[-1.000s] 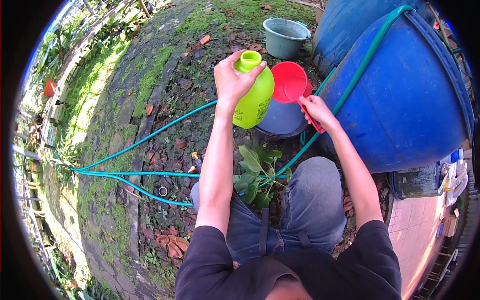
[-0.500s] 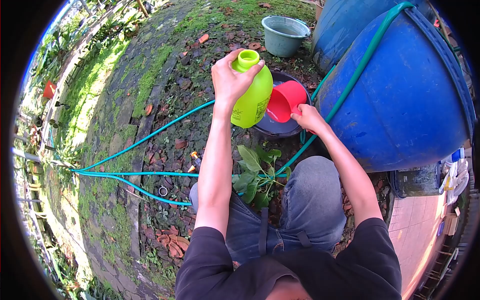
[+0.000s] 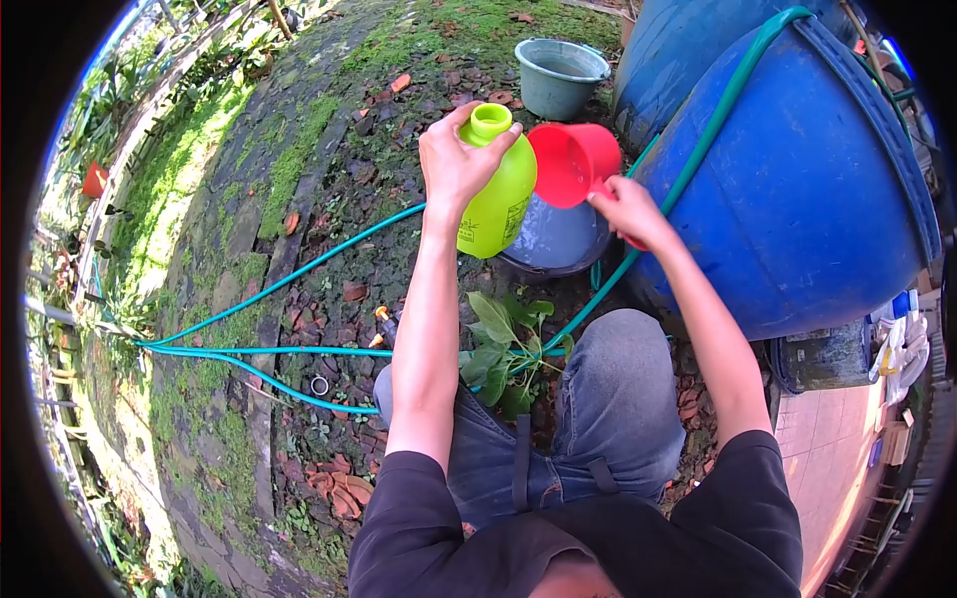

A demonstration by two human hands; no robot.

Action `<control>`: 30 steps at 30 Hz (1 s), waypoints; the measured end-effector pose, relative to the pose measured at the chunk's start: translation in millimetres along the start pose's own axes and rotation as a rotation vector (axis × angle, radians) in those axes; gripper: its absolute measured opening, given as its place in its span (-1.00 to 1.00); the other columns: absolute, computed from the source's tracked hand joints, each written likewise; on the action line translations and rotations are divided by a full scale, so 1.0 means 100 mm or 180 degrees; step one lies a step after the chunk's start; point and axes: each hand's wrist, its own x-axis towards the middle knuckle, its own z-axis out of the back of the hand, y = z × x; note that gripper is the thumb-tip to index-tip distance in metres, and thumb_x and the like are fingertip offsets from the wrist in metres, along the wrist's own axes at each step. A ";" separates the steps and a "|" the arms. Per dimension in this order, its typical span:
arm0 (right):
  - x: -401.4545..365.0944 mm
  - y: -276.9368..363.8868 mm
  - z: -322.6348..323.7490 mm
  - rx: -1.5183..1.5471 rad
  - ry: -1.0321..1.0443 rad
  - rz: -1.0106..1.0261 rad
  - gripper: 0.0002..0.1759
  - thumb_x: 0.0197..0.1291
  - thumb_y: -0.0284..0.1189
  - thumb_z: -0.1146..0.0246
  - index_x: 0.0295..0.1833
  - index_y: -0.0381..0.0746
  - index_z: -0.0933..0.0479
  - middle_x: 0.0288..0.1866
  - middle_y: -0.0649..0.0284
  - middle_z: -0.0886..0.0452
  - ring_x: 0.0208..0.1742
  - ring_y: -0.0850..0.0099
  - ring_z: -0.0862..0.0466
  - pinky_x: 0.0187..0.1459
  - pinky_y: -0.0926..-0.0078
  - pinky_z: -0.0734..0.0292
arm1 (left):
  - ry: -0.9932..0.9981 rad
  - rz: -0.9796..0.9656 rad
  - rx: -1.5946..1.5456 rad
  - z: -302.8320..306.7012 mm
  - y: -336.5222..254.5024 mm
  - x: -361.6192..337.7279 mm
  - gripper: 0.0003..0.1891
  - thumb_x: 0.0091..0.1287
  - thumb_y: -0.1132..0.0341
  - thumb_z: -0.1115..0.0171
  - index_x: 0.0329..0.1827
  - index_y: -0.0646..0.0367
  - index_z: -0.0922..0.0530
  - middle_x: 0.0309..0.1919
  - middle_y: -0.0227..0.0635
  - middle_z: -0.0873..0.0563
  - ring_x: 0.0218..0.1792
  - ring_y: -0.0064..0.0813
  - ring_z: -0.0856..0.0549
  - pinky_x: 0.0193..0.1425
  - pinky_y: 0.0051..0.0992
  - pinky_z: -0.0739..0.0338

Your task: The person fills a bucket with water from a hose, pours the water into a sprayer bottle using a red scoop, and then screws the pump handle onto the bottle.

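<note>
My left hand (image 3: 459, 164) grips a lime-green plastic bottle (image 3: 495, 207) near its shoulder; the bottle's round mouth is uncapped and faces up. In my right hand (image 3: 630, 211) is the handle of a red water dipper (image 3: 583, 159), tilted with its opening toward the bottle. The dipper is close beside the bottle, a little below the level of its mouth in view. Beneath both stands a dark basin (image 3: 558, 244) holding greyish water, partly hidden by the bottle and dipper.
A grey-green bucket (image 3: 561, 80) stands beyond the basin. Large blue barrels (image 3: 788, 189) rise at the right, with a green hose (image 3: 733, 110) draped over one. A leafy plant (image 3: 510, 349) grows between my knees. Broken tile pieces (image 3: 339, 488) lie on mossy ground.
My right hand has raised the red dipper up and away from the basin, showing more of the water. The green bottle stays nearly in place in my left hand.
</note>
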 end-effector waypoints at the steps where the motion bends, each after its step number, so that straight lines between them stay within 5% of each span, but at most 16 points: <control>1: 0.08 -0.21 -0.18 -0.0422 -0.0305 0.0574 -0.62 0.25 -0.21 -0.39 -0.19 -0.36 -0.57 -0.36 -0.13 -0.71 -0.31 0.05 -0.77 -0.28 0.09 -0.66 | -0.0012 0.0006 0.0015 0.00 0.00 0.00 -0.49 0.11 0.14 -0.61 0.04 0.30 -0.75 -0.19 -0.19 -0.86 -0.17 -0.49 -0.84 -0.01 -0.45 -0.69; 2: 0.18 -0.46 -0.38 -0.0838 -0.0606 0.1144 -0.62 0.23 -0.24 -0.40 -0.14 -0.38 -0.58 -0.28 -0.22 -0.72 -0.17 -0.11 -0.78 -0.13 -0.02 -0.67 | 0.0001 0.0015 0.0046 0.01 -0.01 -0.01 -0.48 0.10 0.13 -0.61 0.04 0.30 -0.75 -0.18 -0.18 -0.86 -0.17 -0.48 -0.84 0.00 -0.45 -0.69; 4: 0.18 -0.54 -0.57 -0.1165 -0.0272 0.0715 -0.64 0.20 -0.30 -0.40 -0.07 -0.38 -0.58 -0.15 -0.27 -0.71 0.02 -0.24 -0.69 0.09 -0.13 -0.59 | 0.0037 0.0030 0.0112 0.01 -0.02 0.00 -0.46 0.10 0.12 -0.62 0.06 0.30 -0.75 -0.16 -0.17 -0.86 -0.15 -0.48 -0.84 0.01 -0.45 -0.69; 8: 0.08 -0.57 -0.70 -0.1408 0.0163 0.0435 -0.61 0.20 -0.32 -0.41 -0.04 -0.42 -0.57 -0.05 -0.30 -0.69 0.05 -0.21 -0.69 0.10 -0.12 -0.61 | 0.0034 0.0052 0.0014 0.02 -0.02 -0.02 -0.45 0.09 0.11 -0.62 0.06 0.32 -0.74 -0.15 -0.16 -0.86 -0.14 -0.48 -0.84 0.02 -0.45 -0.69; 12: 0.07 -0.39 -0.45 -0.0486 0.0626 -0.0117 -0.62 0.25 -0.22 -0.41 -0.29 -0.38 -0.60 -0.45 -0.02 -0.71 -0.42 0.17 -0.78 -0.34 0.20 -0.67 | 0.0005 0.0045 -0.0030 0.01 0.01 -0.01 -0.46 0.10 0.12 -0.62 0.06 0.32 -0.74 -0.16 -0.16 -0.86 -0.14 -0.47 -0.83 0.01 -0.44 -0.69; 14: 0.14 -0.44 -0.37 0.0146 0.0708 -0.0329 -0.58 0.35 -0.17 -0.35 -0.41 -0.30 -0.56 -0.61 0.25 -0.60 -0.64 0.46 -0.62 -0.57 0.40 -0.51 | -0.0012 0.0044 -0.0011 0.02 0.01 0.00 -0.46 0.10 0.13 -0.62 0.05 0.32 -0.74 -0.17 -0.17 -0.86 -0.15 -0.47 -0.83 0.01 -0.44 -0.69; 22: 0.01 0.07 0.33 0.1517 0.0469 -0.0402 -0.60 0.44 -0.14 -0.28 -0.32 -0.24 -0.52 -0.55 0.38 -0.54 -0.66 0.64 -0.48 -0.67 0.61 -0.39 | -0.0026 0.0078 -0.0024 0.02 0.02 0.01 -0.50 0.11 0.15 -0.61 0.04 0.30 -0.75 -0.18 -0.17 -0.86 -0.16 -0.47 -0.84 0.00 -0.44 -0.69; 25: -0.10 0.46 0.63 0.1470 0.0402 -0.0223 -0.63 0.48 -0.14 -0.27 -0.25 -0.21 -0.48 -0.51 0.42 -0.52 -0.65 0.69 -0.46 -0.70 0.67 -0.34 | -0.0181 -0.0098 -0.0061 -0.01 0.02 0.01 -0.50 0.02 0.09 -0.65 -0.06 0.26 -0.78 -0.29 -0.11 -0.85 -0.23 -0.29 -0.87 -0.05 -0.35 -0.72; 30: -0.15 0.92 0.92 0.1187 0.0302 0.0226 -0.61 0.49 -0.11 -0.25 -0.26 -0.20 -0.48 -0.48 0.44 -0.52 -0.64 0.70 -0.45 -0.68 0.67 -0.34 | -0.0160 -0.0132 0.0058 -0.03 0.05 0.02 -0.48 0.01 0.08 -0.65 -0.05 0.25 -0.78 -0.29 -0.10 -0.85 -0.22 -0.27 -0.87 -0.06 -0.35 -0.72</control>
